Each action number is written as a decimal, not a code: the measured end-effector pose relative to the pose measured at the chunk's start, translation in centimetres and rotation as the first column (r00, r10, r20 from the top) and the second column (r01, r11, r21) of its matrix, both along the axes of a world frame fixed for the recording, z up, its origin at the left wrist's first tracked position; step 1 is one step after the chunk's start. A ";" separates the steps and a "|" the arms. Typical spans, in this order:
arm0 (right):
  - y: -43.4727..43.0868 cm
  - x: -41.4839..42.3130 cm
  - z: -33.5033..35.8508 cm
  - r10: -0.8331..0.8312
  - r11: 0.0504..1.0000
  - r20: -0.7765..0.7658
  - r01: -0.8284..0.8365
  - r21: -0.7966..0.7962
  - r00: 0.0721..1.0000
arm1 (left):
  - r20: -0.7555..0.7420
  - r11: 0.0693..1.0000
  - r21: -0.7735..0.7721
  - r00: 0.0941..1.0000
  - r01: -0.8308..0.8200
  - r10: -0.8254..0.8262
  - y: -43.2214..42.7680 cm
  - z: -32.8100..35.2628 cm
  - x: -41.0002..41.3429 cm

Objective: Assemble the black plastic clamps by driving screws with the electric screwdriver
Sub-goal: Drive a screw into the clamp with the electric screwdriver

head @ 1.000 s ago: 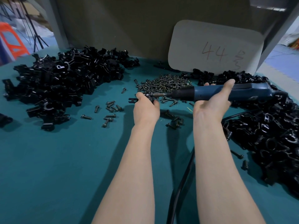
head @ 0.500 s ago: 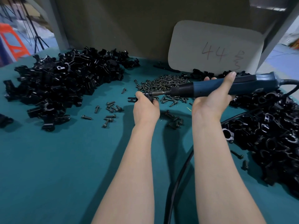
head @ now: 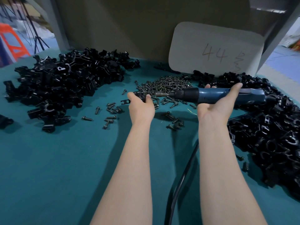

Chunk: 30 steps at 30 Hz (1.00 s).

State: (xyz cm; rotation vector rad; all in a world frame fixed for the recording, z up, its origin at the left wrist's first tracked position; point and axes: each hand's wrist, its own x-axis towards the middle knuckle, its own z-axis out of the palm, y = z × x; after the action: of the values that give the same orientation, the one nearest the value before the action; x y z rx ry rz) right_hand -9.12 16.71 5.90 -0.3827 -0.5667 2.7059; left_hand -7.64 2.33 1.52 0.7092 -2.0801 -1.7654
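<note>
My left hand pinches a small black plastic clamp just above the green table. My right hand grips the blue electric screwdriver, held level with its bit pointing left. A small gap shows between the bit's tip and the clamp. A heap of dark screws lies right behind both hands. Large piles of black clamp parts sit at the left and at the right.
Loose screws are scattered on the green table near my left hand. The screwdriver's black cable runs down between my forearms. A white card marked 44 leans against the back wall. An orange stool stands far left.
The screwdriver has levelled out and dropped slightly, and its bit has pulled back to the right, away from the clamp. My left hand has stayed in place.
</note>
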 end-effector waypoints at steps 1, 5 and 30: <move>0.1 0.0 0.0 0.015 1.000 -0.011 -0.015 0.000 1.000 | 0.007 1.000 0.000 1.000 0.002 -0.002 0.0 0.0 0.0; 0.5 0.0 0.2 0.076 0.997 -0.034 -0.077 -0.031 0.997 | 0.048 0.999 -0.020 0.999 0.024 -0.023 0.3 0.1 0.2; 0.8 0.8 0.8 0.213 0.974 -0.106 -0.220 -0.055 0.971 | 0.074 0.995 -0.067 0.995 0.067 -0.062 0.3 -0.4 0.3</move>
State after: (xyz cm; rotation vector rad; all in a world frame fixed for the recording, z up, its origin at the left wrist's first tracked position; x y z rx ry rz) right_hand -8.28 17.49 6.68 -0.2114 -0.5191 2.9399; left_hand -7.37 2.59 1.14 0.7032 -2.2247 -1.7149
